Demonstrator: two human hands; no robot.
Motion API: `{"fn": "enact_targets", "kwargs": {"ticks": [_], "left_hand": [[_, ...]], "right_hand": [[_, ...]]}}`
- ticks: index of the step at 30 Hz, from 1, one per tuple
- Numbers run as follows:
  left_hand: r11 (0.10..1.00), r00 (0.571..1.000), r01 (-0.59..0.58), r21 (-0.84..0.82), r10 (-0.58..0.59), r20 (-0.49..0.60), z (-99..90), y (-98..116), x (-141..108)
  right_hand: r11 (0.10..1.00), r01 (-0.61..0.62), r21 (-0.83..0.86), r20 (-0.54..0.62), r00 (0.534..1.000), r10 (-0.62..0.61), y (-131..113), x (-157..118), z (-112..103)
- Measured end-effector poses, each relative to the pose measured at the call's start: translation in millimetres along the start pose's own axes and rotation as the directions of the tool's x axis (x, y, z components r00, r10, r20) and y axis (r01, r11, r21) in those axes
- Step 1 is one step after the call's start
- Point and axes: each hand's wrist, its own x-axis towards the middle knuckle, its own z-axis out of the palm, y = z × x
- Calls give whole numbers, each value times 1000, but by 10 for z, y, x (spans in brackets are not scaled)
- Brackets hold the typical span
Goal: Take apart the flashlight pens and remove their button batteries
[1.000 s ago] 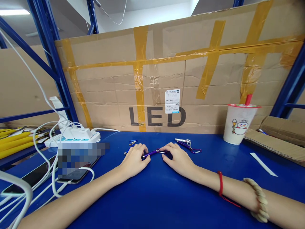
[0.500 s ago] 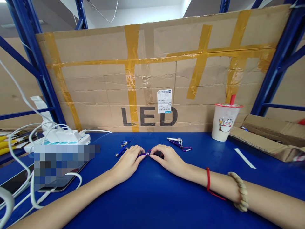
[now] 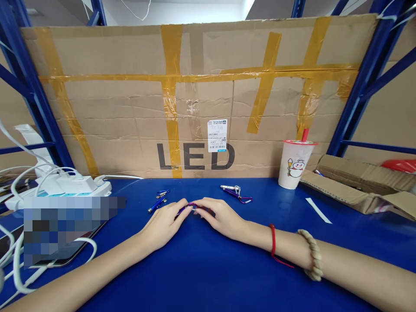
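Observation:
My left hand (image 3: 167, 221) and my right hand (image 3: 219, 216) meet above the blue table (image 3: 201, 273), fingertips nearly touching. Both pinch a small purple carabiner (image 3: 192, 204), mostly covered by the fingers. Something small and silvery shows between the fingertips, too small to make out. Just beyond my left hand lie a blue metal tube (image 3: 156, 205) and a small blue clip (image 3: 163, 192). Behind my right hand rests another purple carabiner (image 3: 236, 195) with a silver tube (image 3: 229, 188) beside it.
A lidded cup (image 3: 295, 167) with a red straw stands at the back right, near an open cardboard box (image 3: 351, 190). A white strip (image 3: 318, 210) lies before them. Left are a power strip (image 3: 104, 190), white cables and a phone (image 3: 69, 251). Taped cardboard (image 3: 130, 125) stands behind.
The whole view has shifted, so things appear further left. More of the purple carabiner shows in an arc between my fingertips, and both hands still hold it.

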Motion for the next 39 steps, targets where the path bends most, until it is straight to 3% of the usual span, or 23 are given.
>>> {"fn": "enact_targets", "kwargs": {"ticks": [15,24,29,39], "left_hand": [[998,999,38,49,-38,-1,-15,41,-9],[994,994,-103,-27,104,38,-16,16,-5],[992,993,-111,-60,113,39,-24,19,-3],[985,986,-167,41,167,-5,15,-3,-3]], "right_hand": [[992,43,-119,57,998,-36,-1,-16,-17],[984,97,-153,94,992,-83,-24,-6,-7],[981,127,-144,92,989,-114,11,-7,4],[976,138,-167,23,990,-136,30,-20,9]]}}
